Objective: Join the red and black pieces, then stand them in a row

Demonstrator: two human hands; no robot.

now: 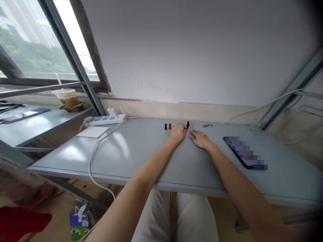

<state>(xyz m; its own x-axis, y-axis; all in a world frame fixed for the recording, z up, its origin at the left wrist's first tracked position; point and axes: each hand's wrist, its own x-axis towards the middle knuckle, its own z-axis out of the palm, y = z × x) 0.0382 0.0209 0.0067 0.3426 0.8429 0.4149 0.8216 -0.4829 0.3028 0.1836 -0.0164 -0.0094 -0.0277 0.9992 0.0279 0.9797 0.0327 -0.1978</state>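
At the centre of the frame, small red-and-black cylindrical pieces (187, 125) stand at the left hand's (178, 131) fingers; whether it grips them, I cannot tell. The right hand (199, 138) lies just apart from it, palm down, fingers slightly spread, on the grey smooth surface (151, 148). Both forearms reach up from the bottom edge. A small black cylinder (166, 126) and a small red cylinder (170, 126) stand left of the hands.

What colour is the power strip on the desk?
The power strip is white with blue sockets, seen in the head view.
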